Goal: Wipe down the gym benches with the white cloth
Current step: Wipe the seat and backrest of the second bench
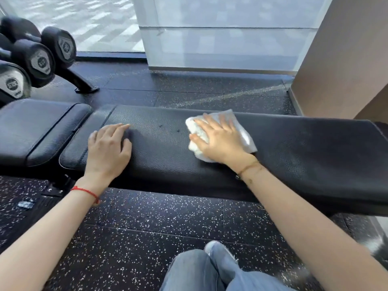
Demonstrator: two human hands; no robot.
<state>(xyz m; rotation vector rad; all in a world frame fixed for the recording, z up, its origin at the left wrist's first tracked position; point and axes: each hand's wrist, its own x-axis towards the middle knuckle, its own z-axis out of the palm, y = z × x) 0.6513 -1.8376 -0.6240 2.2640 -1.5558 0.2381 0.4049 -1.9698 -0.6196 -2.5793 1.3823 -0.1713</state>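
A long black padded gym bench (294,156) runs across the middle of the head view. My right hand (218,139) lies flat on a crumpled white cloth (243,131) and presses it onto the bench top. My left hand (109,145) rests palm down on the bench's left part, fingers apart, holding nothing. Two small dark specks (170,128) sit on the leather between my hands. A separate black seat pad (35,129) adjoins the bench on the left.
Black dumbbells (39,59) sit on a rack at the far left. A brown wall (344,59) stands at the right and a glass panel (220,34) behind the bench. Speckled rubber floor (147,227) lies below, with my jeans-clad knee (210,269) near the bottom edge.
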